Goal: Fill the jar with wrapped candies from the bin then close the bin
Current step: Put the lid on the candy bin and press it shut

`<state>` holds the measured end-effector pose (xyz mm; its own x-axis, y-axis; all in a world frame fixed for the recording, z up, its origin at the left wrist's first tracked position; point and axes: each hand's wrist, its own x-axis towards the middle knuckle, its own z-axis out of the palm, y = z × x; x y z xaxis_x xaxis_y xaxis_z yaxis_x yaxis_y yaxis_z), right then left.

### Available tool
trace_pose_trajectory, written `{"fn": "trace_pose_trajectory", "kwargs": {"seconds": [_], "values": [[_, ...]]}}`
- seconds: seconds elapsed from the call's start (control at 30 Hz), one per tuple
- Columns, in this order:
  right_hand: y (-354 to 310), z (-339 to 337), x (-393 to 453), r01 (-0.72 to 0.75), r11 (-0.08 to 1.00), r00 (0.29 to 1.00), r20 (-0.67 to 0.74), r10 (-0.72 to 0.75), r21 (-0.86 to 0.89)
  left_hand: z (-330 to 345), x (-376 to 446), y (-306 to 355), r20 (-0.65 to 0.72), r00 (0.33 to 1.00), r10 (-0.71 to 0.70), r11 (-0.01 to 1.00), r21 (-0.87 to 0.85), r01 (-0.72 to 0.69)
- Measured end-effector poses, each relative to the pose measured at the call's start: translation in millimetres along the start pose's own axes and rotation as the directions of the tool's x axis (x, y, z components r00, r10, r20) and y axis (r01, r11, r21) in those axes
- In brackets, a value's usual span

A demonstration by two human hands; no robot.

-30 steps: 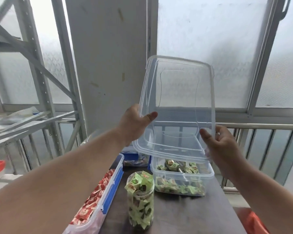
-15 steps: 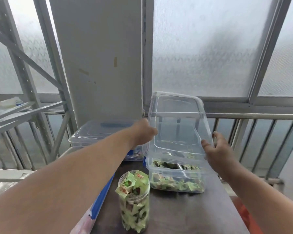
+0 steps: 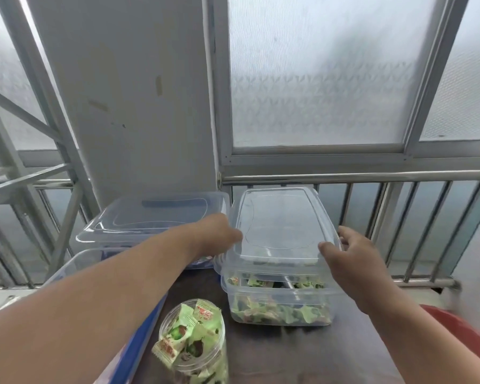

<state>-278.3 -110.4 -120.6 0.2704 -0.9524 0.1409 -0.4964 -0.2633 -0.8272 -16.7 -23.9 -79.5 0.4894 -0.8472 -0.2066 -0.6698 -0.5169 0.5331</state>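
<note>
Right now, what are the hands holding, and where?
Both hands, left and right, hold the clear lid by its near corners, over the bin.

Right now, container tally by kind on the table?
Clear bins with lids: 2, the candy bin and the bin behind.
Blue-trimmed bins: 1.
Candy jars: 1.
Total: 4.

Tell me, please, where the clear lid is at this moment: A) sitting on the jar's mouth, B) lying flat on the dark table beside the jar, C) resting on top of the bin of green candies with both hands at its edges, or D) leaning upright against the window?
C: the clear lid sits on the bin of green candies, with the left hand and the right hand at its sides.
</note>
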Motion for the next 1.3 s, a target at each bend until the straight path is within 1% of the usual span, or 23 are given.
{"fn": "trace_pose_trajectory", "kwargs": {"seconds": [0.1,0.17,0.23,0.3,0.4,0.5,0.6,0.7,0.8,0.97,1.1,1.3], "values": [[12.7,1.6,-5.1,0.021,0.995,0.998,-0.065,-0.015,0.093,4.2,0.7,5.0,0.006,1.000,0.021,0.998,0.059,-0.021],[22.8,6.2,-11.7,0.029,0.967,0.995,-0.102,-0.003,0.253,6.0,1.3,6.1,0.018,0.998,0.062,0.996,0.058,-0.063],[34.6,15.1,-19.9,0.048,0.929,0.986,-0.168,0.016,0.367,7.3,0.1,5.2,0.039,0.994,0.099,0.995,0.022,-0.100],[43.8,25.2,-27.1,0.077,0.899,0.970,-0.239,0.032,0.432,10.1,2.7,-0.4,0.029,0.992,0.119,0.992,-0.039,-0.118],[50.8,30.4,-29.9,0.118,0.865,0.963,-0.268,0.020,0.488,10.7,1.6,-9.7,0.007,0.990,0.138,0.988,-0.066,-0.137],[57.1,28.3,-30.7,0.155,0.862,0.972,-0.230,-0.046,0.482,7.7,-5.0,-20.4,0.017,0.985,0.171,0.981,-0.099,-0.169],[60.7,26.8,-33.7,0.214,0.868,0.967,-0.224,-0.123,0.449,9.7,-12.3,-32.3,0.006,0.983,0.182,0.963,-0.203,-0.178],[61.3,27.0,-33.2,0.247,0.867,0.961,-0.222,-0.163,0.433,14.3,-15.0,-38.6,-0.019,0.982,0.189,0.937,-0.295,-0.186],[61.8,26.8,-32.2,0.266,0.862,0.958,-0.220,-0.186,0.430,14.2,-19.2,-43.1,-0.031,0.977,0.213,0.937,-0.277,-0.213],[64.1,32.0,-32.1,0.321,0.851,0.933,-0.294,-0.209,0.415,13.9,-21.4,-49.5,-0.024,0.968,0.249,0.928,-0.279,-0.245],[58.0,34.1,-33.5,0.346,0.846,0.911,-0.360,-0.199,0.406,14.4,-18.5,-49.7,-0.029,0.964,0.263,0.936,-0.236,-0.262],[50.3,28.3,-40.9,0.391,0.851,0.885,-0.398,-0.243,0.349,11.8,-18.6,-50.2,-0.009,0.963,0.269,0.942,-0.207,-0.265]]}}
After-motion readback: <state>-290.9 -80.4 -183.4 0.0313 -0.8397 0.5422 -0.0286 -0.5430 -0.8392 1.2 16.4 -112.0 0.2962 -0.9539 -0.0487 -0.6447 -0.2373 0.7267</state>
